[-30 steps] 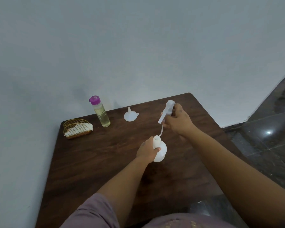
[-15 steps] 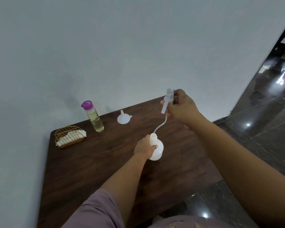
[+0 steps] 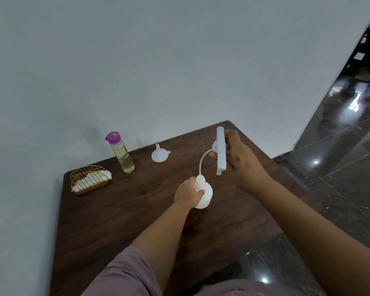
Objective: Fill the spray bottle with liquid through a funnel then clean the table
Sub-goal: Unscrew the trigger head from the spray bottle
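Standing near funnel (image 3: 160, 155): oil bottle (image 3: 120, 152), wire napkin holder (image 3: 88, 179).

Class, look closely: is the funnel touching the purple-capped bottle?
Apart. The head view shows bare table between the funnel and the purple-capped bottle.

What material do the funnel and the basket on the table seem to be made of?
Funnel: probably plastic, matte white and slightly translucent, moulded in one piece. Basket: apparently thin metal wire with a gold finish; its base looks brown, maybe wood, but that is unclear.
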